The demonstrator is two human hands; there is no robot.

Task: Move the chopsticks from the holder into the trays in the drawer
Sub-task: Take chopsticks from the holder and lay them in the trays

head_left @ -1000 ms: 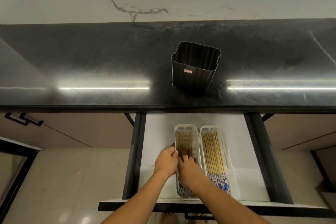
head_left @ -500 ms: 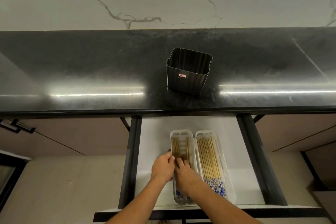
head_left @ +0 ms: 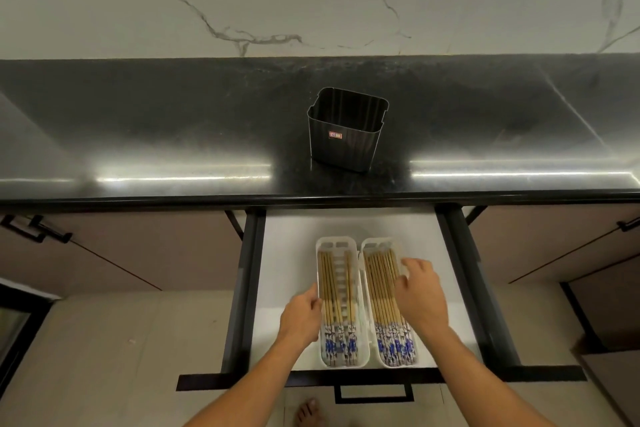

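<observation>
Glossy black speckled stone forms the surface (head_left: 145, 128). The holder (head_left: 343, 146) looks like dark, shiny ribbed metal. The trays (head_left: 330, 241) are white plastic; the chopsticks (head_left: 379, 288) are pale wood with blue-and-white ends. The drawer (head_left: 287, 246) floor is matt white.

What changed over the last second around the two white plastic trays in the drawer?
The right hand left the left white slotted tray and moved right, now over the bamboo chopsticks in the right tray. The left hand stayed at the left tray's outer rim. The black ribbed holder, both trays and the open drawer stayed put.
</observation>
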